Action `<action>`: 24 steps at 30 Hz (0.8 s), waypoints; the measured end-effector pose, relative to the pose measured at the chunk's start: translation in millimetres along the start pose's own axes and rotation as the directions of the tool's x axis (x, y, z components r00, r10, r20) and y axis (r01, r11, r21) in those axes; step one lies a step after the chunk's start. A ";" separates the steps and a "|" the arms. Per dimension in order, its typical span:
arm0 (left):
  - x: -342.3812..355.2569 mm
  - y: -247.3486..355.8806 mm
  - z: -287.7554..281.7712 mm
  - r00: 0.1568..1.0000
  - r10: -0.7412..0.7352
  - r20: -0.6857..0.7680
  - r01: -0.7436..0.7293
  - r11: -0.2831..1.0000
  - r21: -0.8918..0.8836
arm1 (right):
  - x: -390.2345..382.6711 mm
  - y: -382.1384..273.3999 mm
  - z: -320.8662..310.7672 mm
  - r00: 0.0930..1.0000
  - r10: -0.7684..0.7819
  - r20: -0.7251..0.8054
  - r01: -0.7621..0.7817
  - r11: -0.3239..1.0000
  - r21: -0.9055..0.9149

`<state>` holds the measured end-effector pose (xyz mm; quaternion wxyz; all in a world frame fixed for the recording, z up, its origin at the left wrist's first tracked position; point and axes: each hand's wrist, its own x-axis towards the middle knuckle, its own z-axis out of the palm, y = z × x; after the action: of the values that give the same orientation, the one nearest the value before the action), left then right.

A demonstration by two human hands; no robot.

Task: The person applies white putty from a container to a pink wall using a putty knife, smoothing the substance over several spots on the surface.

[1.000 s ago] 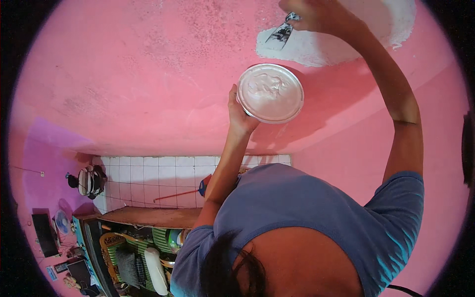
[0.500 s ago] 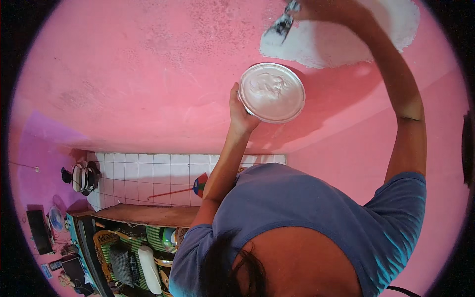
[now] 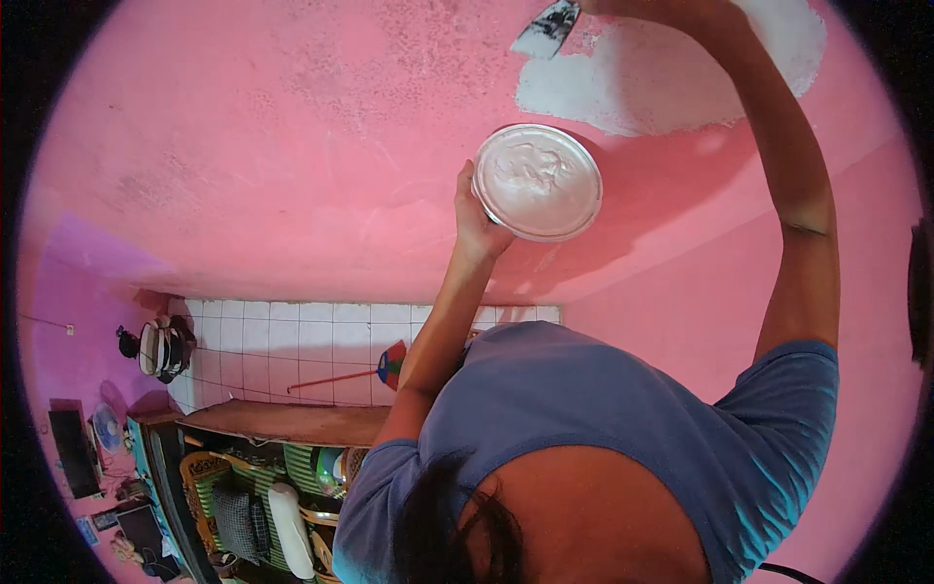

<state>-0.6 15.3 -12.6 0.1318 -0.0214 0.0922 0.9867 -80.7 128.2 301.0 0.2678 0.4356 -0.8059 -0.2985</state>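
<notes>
While left hand [image 3: 479,232] cups tub [image 3: 545,237] by its left rim (weighty, paste [image 3: 535,195] soft, likely; support underneath), right hand [image 3: 608,6] holds scraper [image 3: 546,31], probably light, stiff; that hand's fingertips cut off.

Home living room: pillows [image 3: 290,526], fan [image 3: 107,428], broom [image 3: 391,364].

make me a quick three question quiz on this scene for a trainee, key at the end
1. True or false: the left hand holds the round container.
2. What does the right hand hold? (a) a roller (b) a scraper (c) a hammer
3. Fill the gap: the smeared patch on the pink wall is ____ in colour.

Key: 1 true; 2 b; 3 white
</notes>
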 end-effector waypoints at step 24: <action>-5.8 10.1 -13.2 0.999 0.039 -0.032 -0.039 0.999 -0.002 | 6.8 -13.6 11.4 0.967 -0.071 -0.246 0.098 0.990 0.102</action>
<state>2.6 1.7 -23.3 0.1111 -0.0357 0.0932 0.9888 -84.5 119.2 284.8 0.3257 0.5172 -0.7636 -0.2081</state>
